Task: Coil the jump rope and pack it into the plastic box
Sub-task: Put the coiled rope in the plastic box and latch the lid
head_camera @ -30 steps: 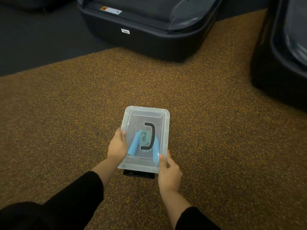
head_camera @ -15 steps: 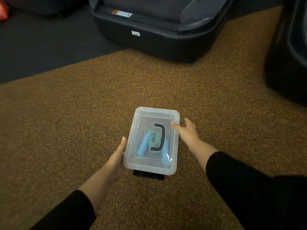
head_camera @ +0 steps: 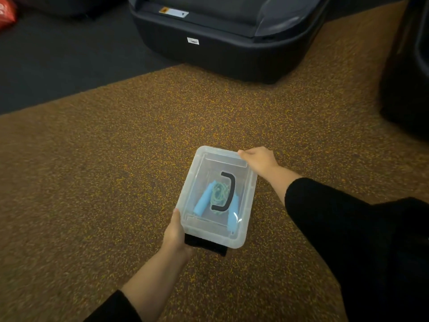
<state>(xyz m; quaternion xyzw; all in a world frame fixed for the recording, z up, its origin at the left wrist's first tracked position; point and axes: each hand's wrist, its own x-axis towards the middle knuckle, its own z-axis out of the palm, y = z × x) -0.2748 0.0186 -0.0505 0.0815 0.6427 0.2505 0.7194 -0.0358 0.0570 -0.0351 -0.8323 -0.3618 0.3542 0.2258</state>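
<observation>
A clear plastic box with its lid on and a black carry handle sits on the speckled brown floor. Through the lid I see the jump rope: a green coiled cord between two blue foam handles. My left hand grips the box's near left corner, thumb on the lid edge. My right hand rests over the far right corner of the lid, fingers curled on its rim. A black latch sticks out under the near end.
A large black machine base stands on the floor beyond the box. Another dark machine fills the right edge. Dark flooring lies at the upper left, with a red object in the corner.
My right hand left the near right corner and went up the right side to the far right corner of the lid. My left hand slid down to the near left corner.
</observation>
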